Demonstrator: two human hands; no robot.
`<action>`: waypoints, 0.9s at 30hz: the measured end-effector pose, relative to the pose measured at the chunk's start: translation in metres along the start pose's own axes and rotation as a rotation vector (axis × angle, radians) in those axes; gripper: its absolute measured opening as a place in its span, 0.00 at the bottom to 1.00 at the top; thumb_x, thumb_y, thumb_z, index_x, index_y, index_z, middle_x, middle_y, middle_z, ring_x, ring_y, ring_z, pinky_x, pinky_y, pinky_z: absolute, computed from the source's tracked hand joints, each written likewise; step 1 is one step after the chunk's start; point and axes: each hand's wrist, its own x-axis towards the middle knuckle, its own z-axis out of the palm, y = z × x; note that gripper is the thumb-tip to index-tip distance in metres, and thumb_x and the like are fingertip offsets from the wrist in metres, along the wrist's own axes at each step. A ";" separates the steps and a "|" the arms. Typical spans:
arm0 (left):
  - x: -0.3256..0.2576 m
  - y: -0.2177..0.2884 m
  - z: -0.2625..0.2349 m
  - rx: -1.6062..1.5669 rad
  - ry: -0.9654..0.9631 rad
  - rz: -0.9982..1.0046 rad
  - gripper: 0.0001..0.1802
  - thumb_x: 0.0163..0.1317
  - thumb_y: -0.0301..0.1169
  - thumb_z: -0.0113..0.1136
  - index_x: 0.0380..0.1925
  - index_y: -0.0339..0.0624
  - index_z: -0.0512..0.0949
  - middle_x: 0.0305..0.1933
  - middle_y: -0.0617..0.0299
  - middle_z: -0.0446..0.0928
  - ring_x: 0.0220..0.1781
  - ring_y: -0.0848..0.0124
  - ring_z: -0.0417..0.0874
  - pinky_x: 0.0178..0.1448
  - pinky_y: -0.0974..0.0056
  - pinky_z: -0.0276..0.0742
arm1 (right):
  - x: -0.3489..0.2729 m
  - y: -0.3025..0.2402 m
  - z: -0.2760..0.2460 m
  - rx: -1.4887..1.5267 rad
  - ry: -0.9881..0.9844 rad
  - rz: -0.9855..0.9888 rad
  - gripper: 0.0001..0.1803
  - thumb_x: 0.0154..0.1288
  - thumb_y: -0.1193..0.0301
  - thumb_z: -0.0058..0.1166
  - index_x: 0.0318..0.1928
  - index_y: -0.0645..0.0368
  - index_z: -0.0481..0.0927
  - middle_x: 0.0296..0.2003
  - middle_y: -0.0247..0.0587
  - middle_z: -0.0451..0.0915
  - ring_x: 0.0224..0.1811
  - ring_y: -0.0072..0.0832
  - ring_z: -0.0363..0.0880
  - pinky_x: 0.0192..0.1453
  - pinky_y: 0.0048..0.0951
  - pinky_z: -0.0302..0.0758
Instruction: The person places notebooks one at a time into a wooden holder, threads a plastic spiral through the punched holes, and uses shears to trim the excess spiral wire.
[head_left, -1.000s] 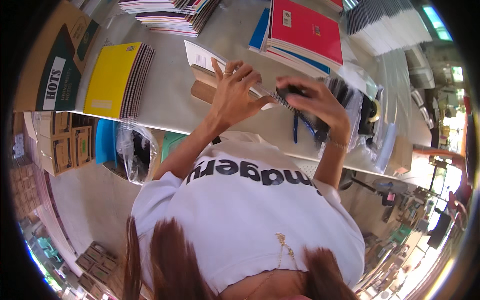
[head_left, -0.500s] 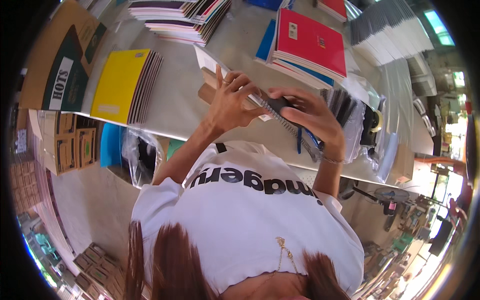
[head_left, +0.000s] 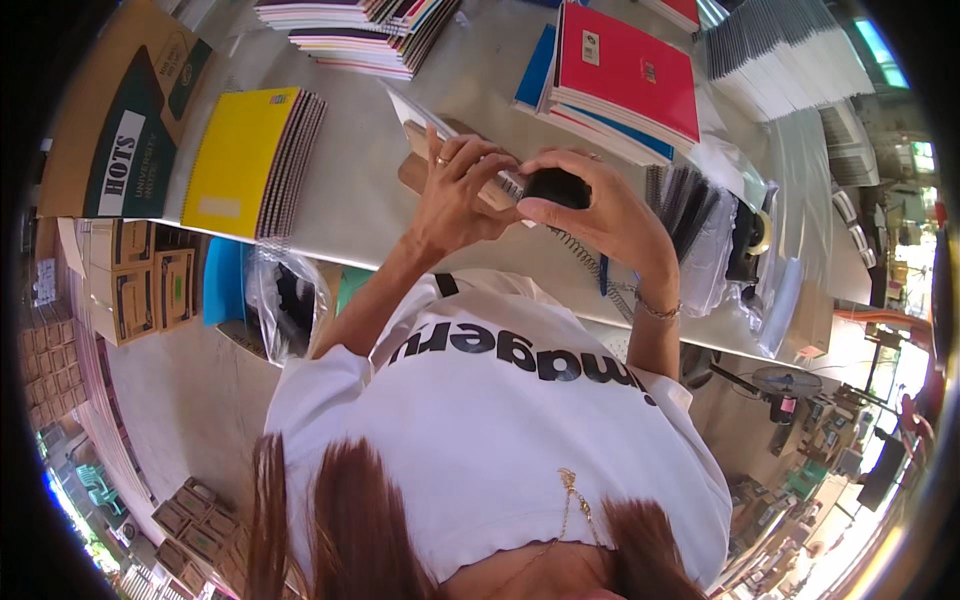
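Note:
My left hand (head_left: 460, 190) is closed on a notebook (head_left: 408, 112) tilted above the table, its pale cover and brown board edge showing past my fingers. Against the notebook's spine, my right hand (head_left: 615, 215) grips a black rounded object (head_left: 558, 188) between thumb and fingers; its kind is not clear. A thin spiral binding coil (head_left: 575, 248) runs out from the spine below my right hand and trails toward my right wrist. My fingers hide much of the spine. Just beside the coil, a slim blue tool (head_left: 603, 275) lies on the table.
Yellow spiral notebooks (head_left: 240, 165) stand stacked at left beside a cardboard box (head_left: 125, 120). Red notebooks (head_left: 630, 80) lie at the far right, near black coils (head_left: 688, 210) in plastic. More notebooks (head_left: 370, 45) are piled at the back. The table's front edge (head_left: 340, 258) runs close to me.
My right hand has turned and moved slightly left along the spine, so the black object shows more fully in its grip. My left hand still holds the notebook in nearly the same place.

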 end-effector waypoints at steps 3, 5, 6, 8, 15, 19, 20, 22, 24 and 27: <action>-0.002 -0.004 0.000 -0.005 -0.076 -0.047 0.31 0.36 0.31 0.74 0.47 0.46 0.76 0.44 0.61 0.75 0.51 0.58 0.73 0.57 0.56 0.69 | 0.004 -0.005 0.003 0.085 0.026 0.102 0.21 0.55 0.62 0.68 0.47 0.58 0.80 0.45 0.45 0.80 0.49 0.40 0.78 0.56 0.32 0.71; -0.005 -0.003 0.000 -0.040 -0.092 -0.114 0.34 0.37 0.30 0.74 0.51 0.46 0.75 0.45 0.61 0.75 0.51 0.59 0.73 0.56 0.57 0.69 | 0.017 0.010 0.005 0.004 0.072 0.067 0.21 0.55 0.61 0.67 0.47 0.58 0.80 0.45 0.45 0.79 0.49 0.40 0.78 0.56 0.32 0.71; -0.006 -0.003 0.000 -0.057 -0.099 -0.147 0.35 0.38 0.30 0.74 0.52 0.46 0.74 0.45 0.61 0.75 0.51 0.60 0.73 0.55 0.57 0.70 | 0.004 0.004 0.008 0.009 0.029 -0.036 0.22 0.56 0.60 0.66 0.47 0.60 0.79 0.45 0.45 0.79 0.49 0.40 0.77 0.56 0.33 0.70; -0.006 -0.002 -0.001 -0.085 -0.064 -0.118 0.38 0.39 0.30 0.74 0.55 0.46 0.71 0.45 0.62 0.75 0.50 0.60 0.73 0.55 0.58 0.70 | 0.007 -0.003 0.009 0.077 -0.008 0.008 0.21 0.56 0.60 0.67 0.46 0.59 0.80 0.45 0.44 0.79 0.49 0.40 0.77 0.56 0.33 0.70; -0.013 0.012 -0.009 -0.166 -0.057 -0.211 0.50 0.33 0.36 0.80 0.62 0.49 0.66 0.54 0.61 0.73 0.59 0.57 0.71 0.72 0.44 0.51 | 0.017 0.021 0.008 0.084 -0.028 0.103 0.23 0.55 0.61 0.67 0.46 0.64 0.79 0.46 0.43 0.79 0.50 0.36 0.77 0.57 0.32 0.70; -0.003 0.000 -0.003 -0.205 -0.009 -0.188 0.53 0.34 0.41 0.81 0.63 0.50 0.64 0.58 0.60 0.70 0.62 0.58 0.69 0.74 0.37 0.42 | 0.027 0.012 0.007 0.166 0.002 0.008 0.23 0.54 0.62 0.68 0.45 0.64 0.80 0.46 0.43 0.79 0.51 0.36 0.77 0.57 0.32 0.70; -0.004 0.001 -0.004 -0.153 -0.028 -0.216 0.55 0.34 0.40 0.81 0.64 0.50 0.61 0.58 0.59 0.69 0.63 0.55 0.67 0.75 0.37 0.42 | 0.033 0.009 0.004 0.111 -0.023 -0.023 0.23 0.54 0.62 0.68 0.46 0.64 0.80 0.46 0.43 0.80 0.51 0.36 0.77 0.57 0.32 0.70; -0.006 0.000 -0.005 -0.071 -0.013 -0.050 0.56 0.33 0.40 0.82 0.65 0.52 0.60 0.58 0.58 0.68 0.62 0.52 0.66 0.74 0.39 0.45 | 0.024 -0.005 0.005 0.038 -0.090 -0.087 0.23 0.54 0.63 0.68 0.46 0.64 0.80 0.46 0.43 0.80 0.50 0.36 0.78 0.57 0.32 0.70; -0.010 0.001 -0.004 -0.088 0.011 -0.048 0.56 0.33 0.40 0.82 0.65 0.53 0.60 0.58 0.56 0.66 0.61 0.50 0.66 0.73 0.40 0.48 | 0.029 -0.005 0.006 -0.066 -0.087 -0.010 0.24 0.53 0.62 0.69 0.48 0.64 0.80 0.46 0.43 0.80 0.48 0.36 0.79 0.56 0.32 0.71; -0.005 0.005 -0.001 -0.187 0.087 -0.169 0.56 0.31 0.42 0.82 0.64 0.55 0.63 0.59 0.54 0.65 0.59 0.48 0.66 0.71 0.42 0.52 | 0.049 0.019 0.005 -0.024 0.014 0.218 0.25 0.54 0.62 0.69 0.49 0.63 0.80 0.45 0.41 0.81 0.44 0.32 0.80 0.53 0.31 0.73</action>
